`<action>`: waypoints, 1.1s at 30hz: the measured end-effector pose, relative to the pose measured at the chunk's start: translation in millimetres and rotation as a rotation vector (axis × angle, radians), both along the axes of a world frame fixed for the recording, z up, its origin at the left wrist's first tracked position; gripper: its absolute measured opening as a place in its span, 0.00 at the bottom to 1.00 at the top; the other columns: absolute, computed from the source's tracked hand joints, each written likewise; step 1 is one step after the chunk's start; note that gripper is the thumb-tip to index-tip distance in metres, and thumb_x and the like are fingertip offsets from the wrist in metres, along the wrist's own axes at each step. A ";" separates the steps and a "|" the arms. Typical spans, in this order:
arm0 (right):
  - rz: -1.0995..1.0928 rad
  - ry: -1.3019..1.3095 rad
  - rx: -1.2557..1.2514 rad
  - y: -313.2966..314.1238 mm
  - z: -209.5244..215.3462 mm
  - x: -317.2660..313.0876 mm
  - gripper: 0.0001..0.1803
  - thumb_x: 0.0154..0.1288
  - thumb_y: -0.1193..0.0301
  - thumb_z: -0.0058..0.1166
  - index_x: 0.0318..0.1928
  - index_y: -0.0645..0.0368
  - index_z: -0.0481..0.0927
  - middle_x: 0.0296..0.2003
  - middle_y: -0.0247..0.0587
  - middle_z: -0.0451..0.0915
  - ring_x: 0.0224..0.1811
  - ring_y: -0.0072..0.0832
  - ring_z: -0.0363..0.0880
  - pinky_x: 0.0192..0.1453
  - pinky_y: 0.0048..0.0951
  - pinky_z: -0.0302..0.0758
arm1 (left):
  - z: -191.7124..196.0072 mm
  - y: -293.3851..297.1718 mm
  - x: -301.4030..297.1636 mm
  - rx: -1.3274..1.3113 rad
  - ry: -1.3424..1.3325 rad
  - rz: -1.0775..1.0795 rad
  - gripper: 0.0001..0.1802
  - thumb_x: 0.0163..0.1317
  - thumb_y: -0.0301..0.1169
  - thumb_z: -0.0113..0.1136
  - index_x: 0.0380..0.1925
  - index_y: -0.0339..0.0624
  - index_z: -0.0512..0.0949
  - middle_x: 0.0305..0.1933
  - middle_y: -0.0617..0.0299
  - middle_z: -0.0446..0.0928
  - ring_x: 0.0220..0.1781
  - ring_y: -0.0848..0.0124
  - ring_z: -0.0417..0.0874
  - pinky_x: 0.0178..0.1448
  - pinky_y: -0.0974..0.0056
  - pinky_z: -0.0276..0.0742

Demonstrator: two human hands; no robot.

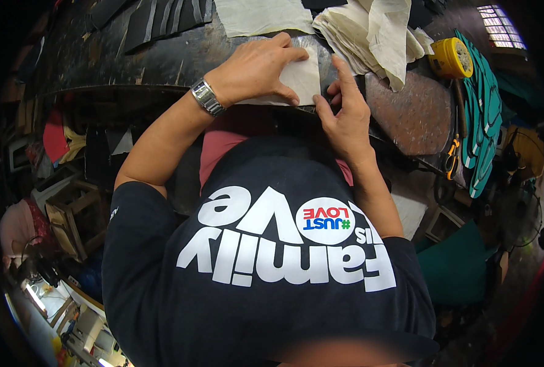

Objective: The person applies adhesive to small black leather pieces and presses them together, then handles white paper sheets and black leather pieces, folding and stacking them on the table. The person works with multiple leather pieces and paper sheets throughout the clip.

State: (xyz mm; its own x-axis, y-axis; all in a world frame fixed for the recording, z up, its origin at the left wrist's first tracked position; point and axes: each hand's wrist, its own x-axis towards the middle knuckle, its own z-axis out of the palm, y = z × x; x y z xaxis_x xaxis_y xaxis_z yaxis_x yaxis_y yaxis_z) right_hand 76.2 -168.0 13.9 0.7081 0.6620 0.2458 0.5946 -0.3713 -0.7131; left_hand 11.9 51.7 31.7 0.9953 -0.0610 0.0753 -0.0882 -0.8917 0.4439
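A small cream piece of cloth [302, 76] lies flat at the near edge of the dark worktable [162, 64]. My left hand [253, 70], with a metal watch on its wrist, rests on the left part of this piece, thumb and fingers spread apart. Beside the right edge is my right hand [350, 116]; its index finger points away from me and its thumb reaches to the piece's near right corner. The other right fingers are curled, and nothing shows in them. Beyond my hands lies a larger cream cloth sheet [263, 15].
A loose pile of cream cloth [361, 37] sits at the far right, next to a yellow tub [450, 58]. Dark strips [168, 21] lie far left. To the right are a brown speckled slab [413, 113], orange-handled scissors [452, 158] and hanging teal pieces [483, 110].
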 end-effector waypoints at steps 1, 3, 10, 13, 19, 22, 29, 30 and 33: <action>0.001 0.062 -0.006 -1.3 2.9 0.0 0.46 0.53 0.75 0.68 0.75 0.54 0.66 0.38 0.43 0.79 0.30 0.36 0.76 0.42 0.36 0.76 | -0.6 0.7 -0.3 -0.006 0.001 -0.004 0.44 0.42 0.49 0.82 0.61 0.48 0.79 0.52 0.56 0.77 0.52 0.53 0.83 0.56 0.55 0.79; 0.015 0.091 -0.008 0.0 6.8 0.3 0.47 0.52 0.72 0.69 0.75 0.54 0.66 0.40 0.45 0.79 0.34 0.38 0.78 0.45 0.37 0.76 | -2.0 2.1 -0.5 -0.012 -0.006 -0.006 0.45 0.41 0.49 0.82 0.62 0.48 0.79 0.52 0.57 0.77 0.52 0.53 0.83 0.56 0.55 0.79; 0.058 -0.063 -0.107 19.9 0.9 3.2 0.47 0.52 0.68 0.66 0.75 0.53 0.64 0.45 0.49 0.79 0.47 0.46 0.79 0.50 0.43 0.73 | -0.8 8.0 4.6 -0.006 0.009 -0.017 0.45 0.41 0.49 0.82 0.63 0.48 0.79 0.52 0.57 0.77 0.52 0.54 0.83 0.57 0.55 0.79; 0.066 -0.103 -0.078 17.8 -0.3 3.0 0.47 0.52 0.72 0.65 0.75 0.52 0.64 0.42 0.46 0.77 0.38 0.38 0.76 0.45 0.38 0.75 | 0.1 7.4 4.3 -0.008 0.037 -0.003 0.45 0.41 0.48 0.82 0.63 0.48 0.79 0.53 0.57 0.77 0.53 0.55 0.82 0.57 0.55 0.79; 0.046 0.102 -0.038 5.0 3.1 1.9 0.46 0.52 0.82 0.58 0.76 0.50 0.65 0.47 0.43 0.75 0.38 0.28 0.71 0.45 0.29 0.75 | -3.6 4.8 0.9 0.011 -0.009 0.012 0.45 0.40 0.48 0.83 0.63 0.50 0.79 0.56 0.57 0.77 0.58 0.54 0.80 0.62 0.55 0.77; 0.028 0.085 -0.013 2.9 2.7 5.2 0.47 0.53 0.87 0.53 0.76 0.50 0.64 0.50 0.43 0.74 0.40 0.26 0.71 0.47 0.26 0.75 | -5.7 4.9 -1.3 0.057 -0.087 0.010 0.47 0.39 0.49 0.83 0.64 0.50 0.77 0.58 0.56 0.76 0.61 0.53 0.78 0.64 0.54 0.76; 0.156 -0.008 0.171 -8.7 0.3 0.5 0.43 0.57 0.89 0.49 0.75 0.54 0.65 0.50 0.44 0.80 0.47 0.27 0.76 0.52 0.28 0.76 | -6.9 -3.5 -13.6 0.005 -0.159 0.151 0.45 0.45 0.45 0.81 0.65 0.47 0.74 0.57 0.53 0.77 0.61 0.51 0.78 0.64 0.53 0.75; 0.205 -0.034 0.130 -9.7 -1.0 -1.6 0.43 0.57 0.89 0.50 0.75 0.56 0.65 0.47 0.43 0.83 0.48 0.32 0.78 0.55 0.31 0.75 | -6.3 -2.7 -15.5 -0.037 -0.139 0.170 0.44 0.46 0.44 0.80 0.65 0.47 0.74 0.57 0.53 0.77 0.60 0.51 0.79 0.63 0.53 0.76; 0.236 -0.160 0.023 -13.5 -4.1 -4.7 0.43 0.55 0.89 0.52 0.74 0.54 0.68 0.45 0.41 0.84 0.48 0.40 0.78 0.59 0.35 0.74 | -4.9 0.3 -19.0 -0.115 -0.104 0.214 0.40 0.49 0.42 0.79 0.63 0.46 0.76 0.54 0.51 0.78 0.55 0.51 0.81 0.59 0.54 0.78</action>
